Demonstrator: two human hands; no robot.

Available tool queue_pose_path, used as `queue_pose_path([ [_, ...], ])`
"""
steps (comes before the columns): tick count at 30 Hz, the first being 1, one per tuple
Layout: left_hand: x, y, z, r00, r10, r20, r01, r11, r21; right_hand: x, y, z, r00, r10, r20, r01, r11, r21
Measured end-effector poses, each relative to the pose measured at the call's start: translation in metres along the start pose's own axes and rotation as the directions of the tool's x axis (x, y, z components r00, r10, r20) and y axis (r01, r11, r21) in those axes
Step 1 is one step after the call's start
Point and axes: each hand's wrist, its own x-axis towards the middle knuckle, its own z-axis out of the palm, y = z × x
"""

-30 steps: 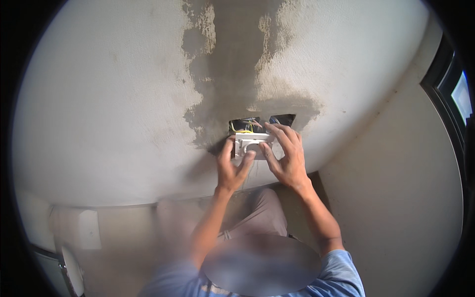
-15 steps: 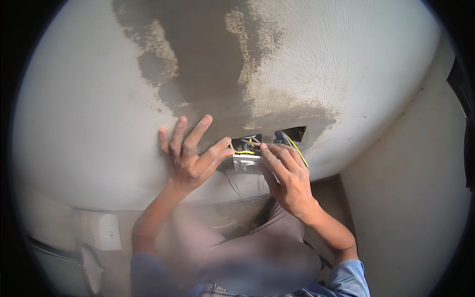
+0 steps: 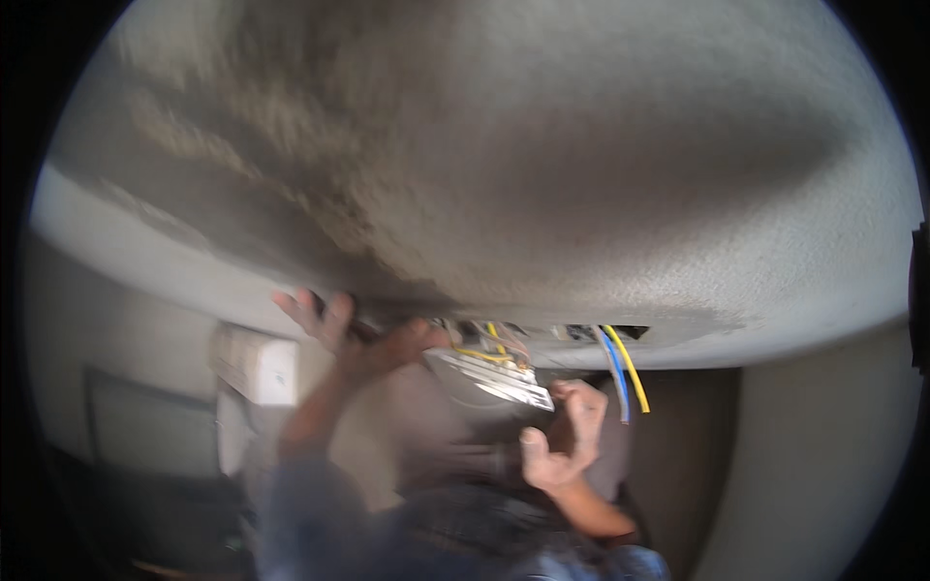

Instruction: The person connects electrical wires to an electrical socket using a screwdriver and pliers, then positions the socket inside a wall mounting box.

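Note:
A white wall socket [image 3: 489, 376] hangs tilted away from the wall, its right end lower, with yellow and brownish wires [image 3: 499, 341] running from behind it into a wall opening. My left hand [image 3: 363, 334], blurred, is at the wall with its fingers spread, its nearest fingertips at the socket's left end. Whether they grip it is unclear. Just off the socket's lower right corner, my right hand [image 3: 572, 441] has its thumb apart from bent fingers and nothing visible between them. Right of the socket, a blue wire [image 3: 616, 373] and a yellow wire [image 3: 628, 370] dangle from a second opening [image 3: 635, 332].
The plastered wall [image 3: 581, 194] fills the upper view, with darker patches on it. A side wall [image 3: 814, 455] stands at the right. At the left is a white box-like object [image 3: 271, 368]. My legs are below the socket.
The view has tilted and blurred. My right hand has come off the wires and moved down beside the socket's right end, which now tips outward. Blue and yellow wires hang further out.

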Motion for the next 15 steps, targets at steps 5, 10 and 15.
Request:
queue_pose_path([
  [5,0.021,0.005,0.012,0.977,-0.125,-0.171,0.107,0.988,-0.109,0.029,-0.005,0.001,0.993,0.003,0.115,-0.012,0.997,0.074],
  [10,0.034,-0.001,0.018,0.965,-0.144,-0.221,0.103,0.977,-0.184,0.051,-0.004,0.006,0.992,-0.059,0.116,0.049,0.995,0.09],
  [15,0.036,-0.002,0.019,0.962,-0.155,-0.223,0.11,0.973,-0.202,0.052,-0.001,0.012,0.993,-0.076,0.088,0.065,0.99,0.129],
])
